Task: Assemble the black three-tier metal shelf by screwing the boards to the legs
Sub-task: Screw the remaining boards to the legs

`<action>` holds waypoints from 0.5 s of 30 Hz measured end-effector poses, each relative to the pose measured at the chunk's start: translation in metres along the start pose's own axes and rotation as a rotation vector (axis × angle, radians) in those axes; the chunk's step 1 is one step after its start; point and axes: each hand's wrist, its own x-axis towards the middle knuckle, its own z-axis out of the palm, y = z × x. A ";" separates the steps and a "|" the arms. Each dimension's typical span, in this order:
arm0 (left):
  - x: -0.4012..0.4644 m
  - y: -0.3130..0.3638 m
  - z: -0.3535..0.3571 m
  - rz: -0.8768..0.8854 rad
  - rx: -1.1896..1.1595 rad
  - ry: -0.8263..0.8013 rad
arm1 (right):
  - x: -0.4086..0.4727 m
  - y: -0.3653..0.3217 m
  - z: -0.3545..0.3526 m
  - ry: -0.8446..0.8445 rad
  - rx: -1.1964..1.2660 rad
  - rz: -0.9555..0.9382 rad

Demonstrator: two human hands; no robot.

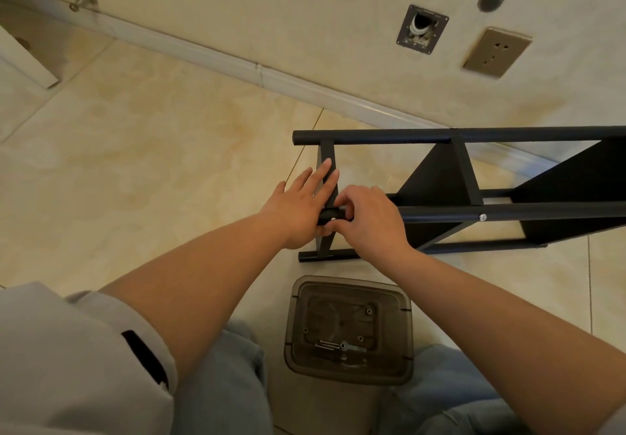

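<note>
While the knees in light jeans fill the bottom edge, a smoky see-through plastic tray [349,329] sits between them at lower centre on the tiled floor [152,150], with a few screws [328,345] and a small flat wrench [352,347] lying inside. Just above that, mid-frame, both hands meet at the near end of the black shelf [440,180], which lies on its side and runs off the right edge. Left hand [301,204] has fingers stretched flat along the end crossbar [328,177], thumb tucked under the leg tube [508,212]. Right hand [369,217] is curled, fingertips pinching something small at the tube's end, too hidden to name. Further up, baseboard [203,51], then a wall socket [496,51] upper right. No readable writing anywhere.
</note>
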 end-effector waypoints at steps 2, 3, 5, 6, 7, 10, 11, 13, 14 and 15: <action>0.001 0.000 0.001 0.000 -0.004 0.003 | 0.003 0.005 0.000 0.028 -0.077 0.011; 0.001 0.001 0.001 0.000 -0.009 0.003 | 0.005 0.008 0.001 0.025 -0.114 0.029; 0.000 0.001 0.002 -0.003 -0.027 0.005 | 0.006 0.014 0.003 -0.013 -0.133 0.079; 0.001 0.001 0.003 -0.004 -0.037 0.006 | 0.005 0.017 0.004 -0.029 -0.136 0.086; 0.001 0.001 0.003 -0.002 -0.047 0.006 | 0.004 0.019 0.006 -0.041 -0.149 0.076; 0.001 -0.001 0.002 0.026 -0.071 -0.012 | 0.002 0.023 0.008 -0.033 -0.179 0.008; 0.002 -0.002 0.001 0.040 -0.084 -0.024 | 0.002 0.023 0.008 -0.029 -0.183 -0.003; 0.003 -0.005 -0.002 0.063 -0.101 -0.043 | 0.003 0.025 0.009 -0.024 -0.187 -0.019; 0.004 -0.005 -0.002 0.069 -0.106 -0.044 | 0.004 0.027 0.010 -0.011 -0.191 -0.036; 0.004 -0.006 -0.002 0.072 -0.107 -0.039 | 0.002 0.030 0.010 0.018 -0.184 -0.077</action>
